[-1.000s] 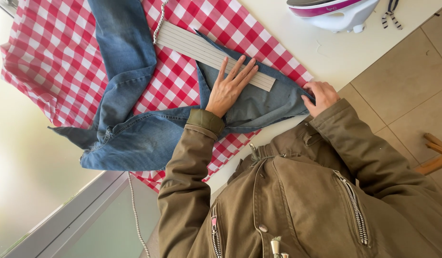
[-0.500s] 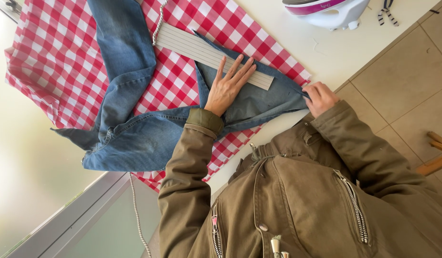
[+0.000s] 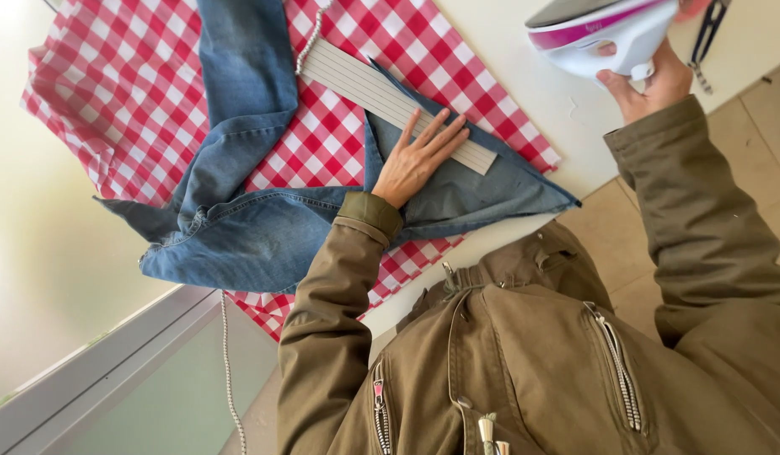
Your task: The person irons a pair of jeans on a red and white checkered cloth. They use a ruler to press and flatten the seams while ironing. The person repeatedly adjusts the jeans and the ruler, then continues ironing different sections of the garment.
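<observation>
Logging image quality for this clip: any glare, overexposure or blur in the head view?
Head view: the left edge is washed out by bright light; jeans and checked cloth stay sharp; left hand is crisp; right hand and iron are slightly soft, cropped at the top.

1. Red-and-white checked cloth (image 3: 112,93) spread flat over the desk (image 3: 525,93), reaching its left edge.
2. Desk surface white, bare strip along the near right edge.
3. Black scissors (image 3: 708,34) on the desk at top right, partly cut off by the frame.
4. Speckled cord (image 3: 230,379) hanging down past the desk edge, lower left.
5. Beige tiled floor (image 3: 744,168) at right.
6. Grey window frame (image 3: 95,371) at lower left.
</observation>
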